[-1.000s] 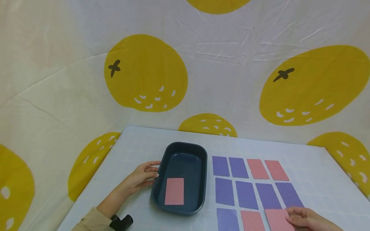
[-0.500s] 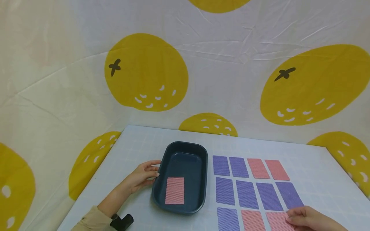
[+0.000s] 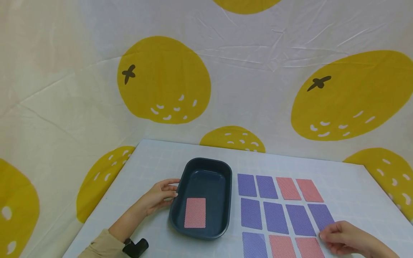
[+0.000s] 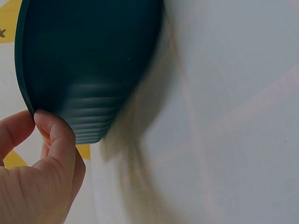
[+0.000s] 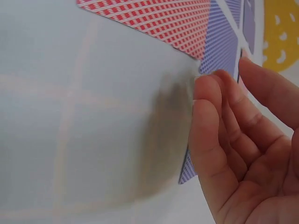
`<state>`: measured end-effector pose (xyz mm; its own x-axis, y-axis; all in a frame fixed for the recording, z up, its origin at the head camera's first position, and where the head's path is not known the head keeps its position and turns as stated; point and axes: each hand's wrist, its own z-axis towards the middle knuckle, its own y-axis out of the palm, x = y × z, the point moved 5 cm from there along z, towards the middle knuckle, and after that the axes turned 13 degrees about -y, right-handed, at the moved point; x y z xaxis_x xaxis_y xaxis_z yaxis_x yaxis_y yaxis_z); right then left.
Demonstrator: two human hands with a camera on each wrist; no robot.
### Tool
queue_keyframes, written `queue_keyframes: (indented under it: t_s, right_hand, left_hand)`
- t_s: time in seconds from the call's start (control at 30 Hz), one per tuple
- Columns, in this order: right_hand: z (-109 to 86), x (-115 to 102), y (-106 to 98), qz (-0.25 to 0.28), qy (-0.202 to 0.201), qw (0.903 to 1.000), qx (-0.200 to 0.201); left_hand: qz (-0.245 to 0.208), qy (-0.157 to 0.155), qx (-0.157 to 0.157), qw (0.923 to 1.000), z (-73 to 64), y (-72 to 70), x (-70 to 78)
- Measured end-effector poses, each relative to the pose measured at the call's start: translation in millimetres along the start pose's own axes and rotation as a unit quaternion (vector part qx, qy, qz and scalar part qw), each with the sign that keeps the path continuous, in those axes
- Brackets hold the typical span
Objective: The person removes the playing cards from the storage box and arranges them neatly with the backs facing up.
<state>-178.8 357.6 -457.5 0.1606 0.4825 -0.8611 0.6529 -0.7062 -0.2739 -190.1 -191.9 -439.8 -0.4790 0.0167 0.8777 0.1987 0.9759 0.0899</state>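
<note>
My left hand (image 3: pixel 159 196) pinches the left rim of a dark blue tray (image 3: pixel 206 184); the left wrist view shows thumb and fingers at that rim. A red-backed playing card (image 3: pixel 195 213) lies inside, near the tray's front end. My right hand (image 3: pixel 343 237) hovers by the right end of the card rows, its fingers loosely bent and its thumb apart, nothing between them. Beside its fingertips lies a red-backed card (image 3: pixel 309 247), seen also as a red corner (image 5: pixel 163 25) in the right wrist view. The hand partly covers a blue-backed card (image 3: pixel 319 215).
Several blue-backed cards (image 3: pixel 251 213) and red-backed cards (image 3: pixel 288 188) lie face down in rows right of the tray, the nearest row cut off by the frame. The table (image 3: pixel 145 157) meets a fruit-print cloth (image 3: pixel 245 89) at the back.
The right hand has let go of the red-backed card, which lies flat in the front row, and has drawn slightly right. The left hand and tray look unmoved.
</note>
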Motion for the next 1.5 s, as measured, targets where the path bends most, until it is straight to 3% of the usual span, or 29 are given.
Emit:
queue_keyframes:
  t_s: [0.13,0.4,0.6,0.87,1.33,1.5]
  right_hand:
    - [8.5,-11.7,-3.6,-0.004,-0.006,1.0,0.003]
    - [38.2,-54.4,5.1,0.097,-0.1,0.989,-0.051]
    - [60.7,-95.2,9.4,0.075,-0.153,0.9844,-0.045]
    - [90.4,-136.5,21.3,0.066,-0.19,0.9779,-0.056]
    - [161.5,-182.8,58.1,0.026,-0.176,0.9835,-0.034]
    - [182.0,-199.1,76.0,0.025,-0.182,0.9818,-0.049]
  left_hand:
    - [0.001,0.001,-0.001,1.0,0.2,-1.6,0.9]
    - [0.002,-0.001,0.002,1.0,0.4,-2.4,0.9]
    - [0.0,0.001,-0.001,1.0,-0.3,-0.8,1.8]
    - [0.007,-0.001,0.009,0.9999,-0.6,0.2,2.8]
    - [0.024,-0.004,0.018,0.9996,-0.2,-0.8,2.4]
    - [0.023,0.0,0.012,0.9997,1.1,-1.5,0.1]
